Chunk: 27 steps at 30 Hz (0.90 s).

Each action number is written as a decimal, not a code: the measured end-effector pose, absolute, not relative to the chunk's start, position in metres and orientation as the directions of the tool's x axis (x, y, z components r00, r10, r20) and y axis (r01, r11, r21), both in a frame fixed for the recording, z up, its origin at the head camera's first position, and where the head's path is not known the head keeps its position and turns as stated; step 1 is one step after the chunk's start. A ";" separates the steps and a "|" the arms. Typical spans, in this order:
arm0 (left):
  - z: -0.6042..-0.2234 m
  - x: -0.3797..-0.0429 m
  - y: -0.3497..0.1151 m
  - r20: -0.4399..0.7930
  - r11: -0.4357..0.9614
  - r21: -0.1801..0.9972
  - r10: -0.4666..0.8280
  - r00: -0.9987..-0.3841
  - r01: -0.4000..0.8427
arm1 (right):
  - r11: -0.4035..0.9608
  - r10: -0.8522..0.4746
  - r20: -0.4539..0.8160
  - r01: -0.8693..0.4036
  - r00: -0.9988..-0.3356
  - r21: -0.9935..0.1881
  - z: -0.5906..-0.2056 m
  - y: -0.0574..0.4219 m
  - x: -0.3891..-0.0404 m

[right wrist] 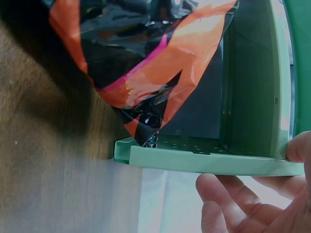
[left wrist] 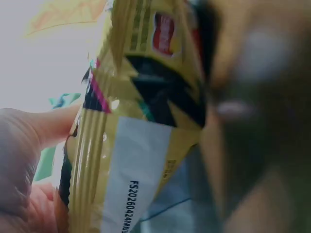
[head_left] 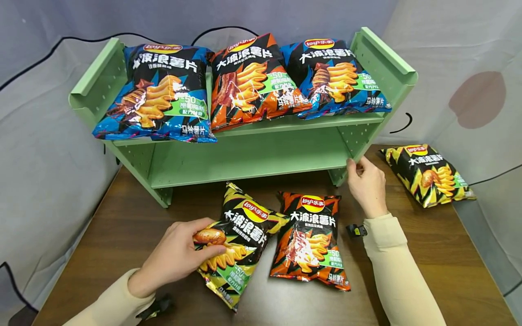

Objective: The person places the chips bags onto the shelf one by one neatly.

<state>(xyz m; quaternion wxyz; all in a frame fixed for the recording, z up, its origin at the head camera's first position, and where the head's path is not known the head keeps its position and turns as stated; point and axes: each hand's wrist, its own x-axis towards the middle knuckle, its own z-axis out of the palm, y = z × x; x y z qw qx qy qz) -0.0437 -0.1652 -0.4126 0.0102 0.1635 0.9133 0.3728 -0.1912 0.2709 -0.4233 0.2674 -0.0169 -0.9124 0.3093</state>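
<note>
In the head view my left hand (head_left: 179,249) grips a yellow-and-black bag of potato chips (head_left: 244,235) by its left side, thumb across the front. The left wrist view shows the bag's back (left wrist: 141,150) with a white date strip, and part of the left hand (left wrist: 29,160). My right hand (head_left: 369,185) pinches the lower right side panel of a green two-tier shelf (head_left: 253,156). In the right wrist view its fingers (right wrist: 216,189) lie at the panel's edge. An orange-and-black chip bag (head_left: 310,240) lies on the table between the hands, close beside the yellow one.
On the upper tier sit a blue chip bag (head_left: 159,90), an orange chip bag (head_left: 253,81) and another blue chip bag (head_left: 334,77). A second yellow chip bag (head_left: 428,174) lies at the right edge of the wooden table (head_left: 440,253). Black cables run along the cloth backdrop (head_left: 285,18).
</note>
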 end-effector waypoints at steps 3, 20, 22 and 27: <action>-0.395 -0.042 -0.169 0.130 0.636 0.704 0.322 -0.938 0.316 | 0.808 0.197 0.474 -0.133 -0.858 -0.575 -0.424 0.271 -0.191; -0.363 -0.109 -0.182 0.521 0.760 0.584 -0.081 -0.850 0.285 | 0.806 0.197 0.483 -0.140 -0.853 -0.576 -0.422 0.271 -0.191; -0.367 -0.118 -0.182 0.557 0.776 0.574 -0.136 -0.819 0.261 | 0.806 0.198 0.484 -0.139 -0.852 -0.575 -0.422 0.271 -0.191; -0.376 -0.136 -0.181 0.673 0.890 0.426 -0.193 -0.714 0.161 | 0.806 0.197 0.481 -0.138 -0.854 -0.575 -0.423 0.271 -0.191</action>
